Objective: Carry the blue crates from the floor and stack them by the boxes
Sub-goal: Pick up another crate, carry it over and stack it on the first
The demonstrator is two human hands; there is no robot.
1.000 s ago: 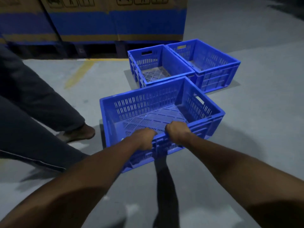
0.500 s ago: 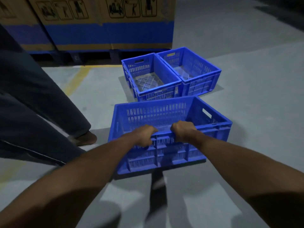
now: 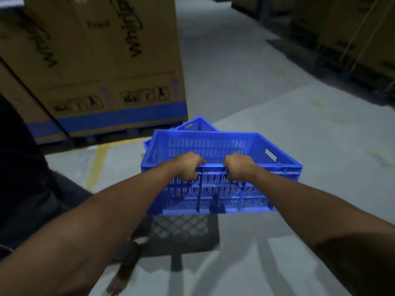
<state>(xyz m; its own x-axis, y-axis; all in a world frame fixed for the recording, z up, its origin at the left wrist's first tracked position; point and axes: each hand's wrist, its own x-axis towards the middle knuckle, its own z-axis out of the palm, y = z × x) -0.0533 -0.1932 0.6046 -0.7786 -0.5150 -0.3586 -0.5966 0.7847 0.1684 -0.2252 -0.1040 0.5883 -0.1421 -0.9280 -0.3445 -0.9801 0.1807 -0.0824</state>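
Note:
I hold an empty blue crate [image 3: 213, 193] in the air, well above the grey floor, with its shadow underneath. My left hand [image 3: 187, 167] and my right hand [image 3: 238, 166] both grip its near rim, close together. Behind it, only a corner of another blue crate [image 3: 193, 124] on the floor shows; the rest is hidden by the carried crate. The tall cardboard boxes [image 3: 102, 60] with a blue band stand at the back left.
Another person's dark trouser leg [image 3: 27, 178] and foot [image 3: 124, 274] are close on my left. A yellow line [image 3: 96, 165] runs on the floor by the boxes. More stacked goods [image 3: 352, 39] stand at the far right, with open floor between.
I have lifted the crate off the floor and raised it. My view has tipped upward, so the carried crate now covers most of the two crates behind it.

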